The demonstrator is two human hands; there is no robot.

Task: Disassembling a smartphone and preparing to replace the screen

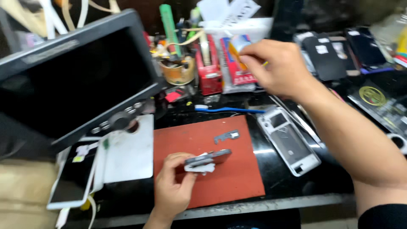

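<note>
Rust-red and matte, the rubber mat (237, 169) lies flat on our glossy black bench (296, 186), and over its near left part our left hand (174, 186) pinches a small grey phone (208, 157), thin and smooth with rounded corners, held edge-on together with a crumpled bit of white tissue (199, 168) beneath it. A small flat metal bracket (227, 136), grey and notched, lies loose on the mat farther back. Our right hand (273, 68) reaches across to the clutter at the rear, fingers curled near a shiny plastic packet (237, 63) in red, white and blue; we cannot tell whether it grips anything. Right of the mat lies a white phone frame (288, 140), hollow and rectangular. A dark slanted monitor (76, 80) stands at the left, with a white phone (72, 182) below it.
</note>
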